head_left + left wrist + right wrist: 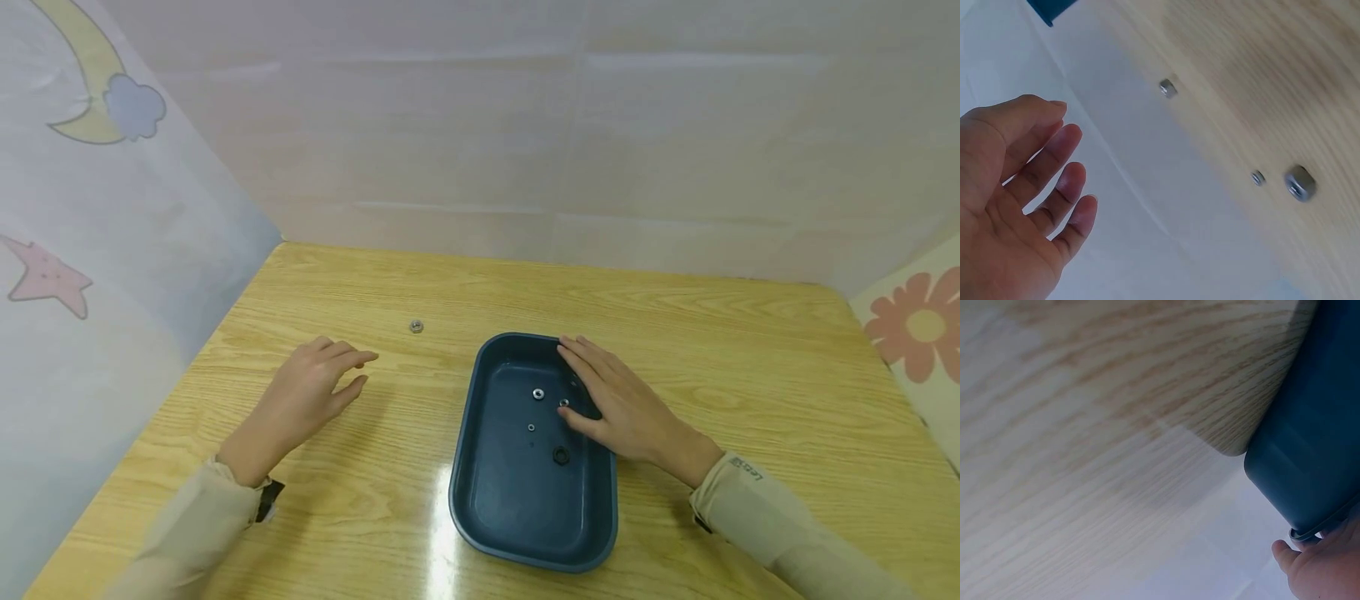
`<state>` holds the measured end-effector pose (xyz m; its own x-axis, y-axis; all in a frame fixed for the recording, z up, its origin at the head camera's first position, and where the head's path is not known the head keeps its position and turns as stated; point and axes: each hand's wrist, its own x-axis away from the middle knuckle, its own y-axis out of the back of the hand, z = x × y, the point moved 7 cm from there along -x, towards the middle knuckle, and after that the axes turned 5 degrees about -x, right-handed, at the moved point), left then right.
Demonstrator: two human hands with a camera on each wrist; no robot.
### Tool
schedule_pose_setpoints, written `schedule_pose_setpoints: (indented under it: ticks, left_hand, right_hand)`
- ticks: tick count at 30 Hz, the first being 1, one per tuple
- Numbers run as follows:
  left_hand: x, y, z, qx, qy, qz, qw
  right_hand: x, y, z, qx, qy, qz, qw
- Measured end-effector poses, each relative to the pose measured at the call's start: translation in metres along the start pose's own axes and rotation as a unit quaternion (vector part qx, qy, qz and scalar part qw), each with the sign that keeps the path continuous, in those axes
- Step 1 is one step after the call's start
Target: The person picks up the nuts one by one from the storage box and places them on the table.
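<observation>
A dark blue tray point(480, 500) stands on the table with several small metal nuts inside, among them a silver nut point(538, 394) and a larger black nut point(561, 456). My right hand point(626, 412) rests over the tray's right rim near the far corner, fingers extended and thumb over the inside. To the left of the tray, my left hand point(303, 392) hovers above the table with loosely bent fingers and holds nothing. A silver nut point(416, 326) lies on the wood beyond it. The left wrist view shows a large nut point(1300, 183) and two smaller ones.
The wooden table point(712, 350) has its far edge against a pale hanging sheet point(562, 150). More printed cloth point(112, 275) borders the left side, and a flower-printed cloth point(922, 325) the right.
</observation>
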<state>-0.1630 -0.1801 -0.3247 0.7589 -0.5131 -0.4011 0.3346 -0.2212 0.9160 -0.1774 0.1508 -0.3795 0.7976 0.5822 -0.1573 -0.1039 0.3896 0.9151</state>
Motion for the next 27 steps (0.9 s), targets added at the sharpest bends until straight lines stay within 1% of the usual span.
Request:
schedule_pose_setpoints:
  ticks: [6,14,22,27]
  left_hand:
    - [-0.012,-0.002,-0.013,0.010,-0.021,-0.015,0.9996]
    - [-0.024,-0.004,-0.026,0.013,-0.040,-0.027,0.9988]
    - [-0.035,-0.006,-0.042,0.029,-0.055,-0.026,0.9977]
    - [-0.039,-0.009,-0.051,0.037,-0.063,-0.021,0.9971]
  right_hand:
    - [0.000,0.000,0.001,0.002,0.001,0.001,1.000]
    - [0.000,0.000,0.001,0.005,-0.001,0.001,1.000]
    - [-0.001,0.001,0.002,0.007,-0.001,0.004,1.000]
    - [0.000,0.000,0.001,0.006,-0.004,0.007,1.000]
